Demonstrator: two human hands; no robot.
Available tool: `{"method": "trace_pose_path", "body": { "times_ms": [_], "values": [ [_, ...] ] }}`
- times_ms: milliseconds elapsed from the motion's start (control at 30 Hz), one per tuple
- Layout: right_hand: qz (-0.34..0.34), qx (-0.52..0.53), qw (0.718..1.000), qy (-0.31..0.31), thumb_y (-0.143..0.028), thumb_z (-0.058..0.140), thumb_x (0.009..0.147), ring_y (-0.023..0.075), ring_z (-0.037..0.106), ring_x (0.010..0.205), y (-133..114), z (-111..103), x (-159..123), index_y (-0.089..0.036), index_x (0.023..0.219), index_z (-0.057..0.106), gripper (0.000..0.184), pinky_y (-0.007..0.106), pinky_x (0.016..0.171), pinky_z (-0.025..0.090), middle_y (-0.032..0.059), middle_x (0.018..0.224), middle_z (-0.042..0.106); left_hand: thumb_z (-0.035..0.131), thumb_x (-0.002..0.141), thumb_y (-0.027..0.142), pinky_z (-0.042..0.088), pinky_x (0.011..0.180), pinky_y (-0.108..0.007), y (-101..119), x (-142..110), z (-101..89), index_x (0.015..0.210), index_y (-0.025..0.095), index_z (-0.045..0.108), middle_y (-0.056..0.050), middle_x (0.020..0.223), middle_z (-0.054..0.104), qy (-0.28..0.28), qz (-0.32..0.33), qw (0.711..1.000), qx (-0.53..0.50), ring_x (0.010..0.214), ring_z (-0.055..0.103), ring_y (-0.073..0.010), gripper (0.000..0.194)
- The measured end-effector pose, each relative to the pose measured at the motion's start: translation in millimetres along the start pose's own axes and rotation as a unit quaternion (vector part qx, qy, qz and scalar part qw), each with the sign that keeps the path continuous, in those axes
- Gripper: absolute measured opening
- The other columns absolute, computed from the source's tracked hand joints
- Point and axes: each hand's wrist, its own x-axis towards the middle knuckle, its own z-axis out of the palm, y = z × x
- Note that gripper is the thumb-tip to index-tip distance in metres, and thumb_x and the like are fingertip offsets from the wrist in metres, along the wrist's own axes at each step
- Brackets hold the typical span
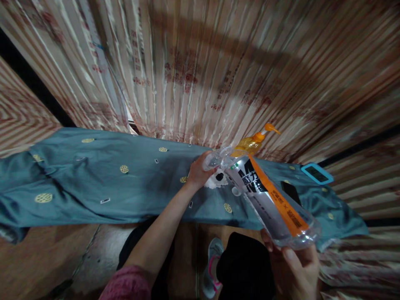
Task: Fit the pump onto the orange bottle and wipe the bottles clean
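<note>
My right hand [300, 266] grips the base of a large clear plastic bottle [259, 196] with a silver and orange label. The bottle lies tilted in the air, its neck toward the upper left. Fingers of my left hand [200, 171] close round a small clear plastic container [213, 160] at the bottle's neck; its exact kind is hard to make out. Just behind the neck stands a pump bottle [248, 145] with amber liquid and an orange pump head. A small whitish cap [236, 191] lies below the bottle, beside a crumpled white tissue [212, 181] with a black round thing [219, 177] on it.
A blue-green patterned cloth [93, 179] covers the narrow table. Toward its right end lie a dark phone-like slab [291, 193] and a blue-framed device [317, 173]. Pleated curtains [193, 75] hang close behind. My legs are under the front edge.
</note>
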Motion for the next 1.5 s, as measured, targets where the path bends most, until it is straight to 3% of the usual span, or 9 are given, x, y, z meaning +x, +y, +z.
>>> {"method": "trace_pose_path", "body": {
  "times_ms": [333,700,1267,1500],
  "values": [
    [0.008,-0.01,0.999,0.031,-0.028,0.077,0.074,0.0177,0.061,0.063,-4.1,8.5,-1.6,-0.023,0.123,0.061,0.053,0.027,0.05,0.047,0.0051,0.078,0.07,0.077,0.074,0.024,0.052,0.098,-0.035,0.3,-0.4,-0.1,0.126,0.024,0.056,-0.002,0.122,0.071,-0.005,-0.006,1.0,0.008,0.11,0.067,-0.0221,0.057],
    [-0.019,-0.014,1.0,0.014,-0.028,0.076,0.076,0.0191,0.061,0.06,-1.3,6.4,0.9,-0.02,0.12,0.063,0.047,0.027,0.046,0.045,0.0067,0.075,0.069,0.077,0.073,0.026,0.051,0.099,-0.037,1.2,-1.0,-0.9,0.126,0.024,0.056,-0.003,0.121,0.071,-0.006,-0.007,1.0,0.0,0.112,0.066,-0.0234,0.057],
    [-0.019,-0.016,1.0,0.015,-0.03,0.078,0.073,0.018,0.06,0.058,-0.3,3.7,2.3,-0.022,0.12,0.064,0.05,0.028,0.045,0.045,0.0047,0.076,0.069,0.077,0.073,0.024,0.05,0.102,-0.038,-0.6,-0.7,-0.3,0.126,0.026,0.056,-0.002,0.126,0.069,-0.004,0.003,1.0,0.004,0.115,0.065,-0.0231,0.057],
    [-0.012,-0.02,1.0,0.021,-0.029,0.078,0.073,0.0183,0.06,0.06,0.7,0.7,2.7,-0.024,0.114,0.066,0.043,0.027,0.048,0.045,0.0041,0.072,0.069,0.078,0.072,0.022,0.051,0.1,-0.037,-0.8,-1.2,0.6,0.126,0.026,0.056,-0.001,0.123,0.07,0.0,-0.003,1.0,0.005,0.112,0.066,-0.022,0.059]
  ]
}}
